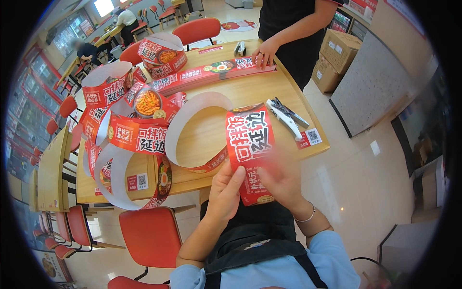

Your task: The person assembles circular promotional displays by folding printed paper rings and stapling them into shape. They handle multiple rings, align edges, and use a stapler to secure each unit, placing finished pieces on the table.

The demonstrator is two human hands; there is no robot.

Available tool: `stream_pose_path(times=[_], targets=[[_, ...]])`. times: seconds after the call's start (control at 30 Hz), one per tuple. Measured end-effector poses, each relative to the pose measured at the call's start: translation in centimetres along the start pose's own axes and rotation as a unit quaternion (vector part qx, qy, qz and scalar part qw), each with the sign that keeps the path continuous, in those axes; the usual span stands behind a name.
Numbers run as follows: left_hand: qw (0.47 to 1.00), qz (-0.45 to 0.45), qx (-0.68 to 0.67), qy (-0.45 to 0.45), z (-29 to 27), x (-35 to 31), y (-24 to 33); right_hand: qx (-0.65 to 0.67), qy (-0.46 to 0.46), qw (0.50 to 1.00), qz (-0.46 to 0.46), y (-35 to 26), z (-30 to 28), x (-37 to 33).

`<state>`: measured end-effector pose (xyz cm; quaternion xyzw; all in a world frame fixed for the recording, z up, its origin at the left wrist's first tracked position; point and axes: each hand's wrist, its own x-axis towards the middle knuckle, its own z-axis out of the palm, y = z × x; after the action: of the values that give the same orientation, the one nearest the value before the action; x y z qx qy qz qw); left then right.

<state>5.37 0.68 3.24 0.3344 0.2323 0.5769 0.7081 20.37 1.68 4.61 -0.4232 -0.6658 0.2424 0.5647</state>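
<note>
A red printed paper band (248, 130) is bent into a large loop, its white inner side showing over the table. My left hand (225, 189) pinches its lower part, thumb on the printed face and fingers behind. Against the band's right edge is my right hand (285, 182), its fingers smeared by motion, so their grip is unclear. Just beyond the band, a white-and-black stapler (287, 119) lies on the wooden table (293, 94). To the left, several finished-looking paper rings (132, 132) are heaped together, some leaning over the near edge.
A stack of flat red printed strips (211, 71) lies across the far side, under a co-worker's hand (265, 52). Another stapler (239, 48) sits near it. Red chairs (149, 233) stand around the table. Cardboard boxes (337, 55) are piled at the right.
</note>
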Motion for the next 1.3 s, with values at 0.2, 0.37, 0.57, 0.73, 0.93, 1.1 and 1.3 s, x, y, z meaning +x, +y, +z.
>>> stream_pose_path(times=[0.2,0.37,0.57,0.73,0.93,1.1,1.3], targets=[[1.0,0.016,0.017,0.01,0.3,0.2,-0.3,-0.007,0.005,1.0,-0.012,0.0,0.1,0.2],[1.0,0.019,0.021,0.011,0.4,0.2,-0.3,-0.021,0.007,1.0,-0.016,-0.1,0.2,0.3],[0.999,0.024,0.036,0.011,0.0,0.2,-0.5,-0.027,0.005,0.999,-0.021,0.3,0.3,0.1],[0.999,0.022,0.037,0.01,-0.2,0.4,-0.2,0.189,0.09,0.975,0.078,-0.3,1.8,-0.1],[0.998,0.028,0.058,0.001,-0.3,0.7,-0.5,0.083,-0.037,0.993,0.076,0.2,0.7,-0.3],[0.996,0.022,0.087,0.013,-0.1,0.9,-0.6,0.123,-0.002,0.989,0.083,1.3,1.3,-0.7],[0.993,0.031,0.116,0.021,-0.6,1.3,-1.6,0.086,0.008,0.994,0.062,1.5,1.3,-0.5]])
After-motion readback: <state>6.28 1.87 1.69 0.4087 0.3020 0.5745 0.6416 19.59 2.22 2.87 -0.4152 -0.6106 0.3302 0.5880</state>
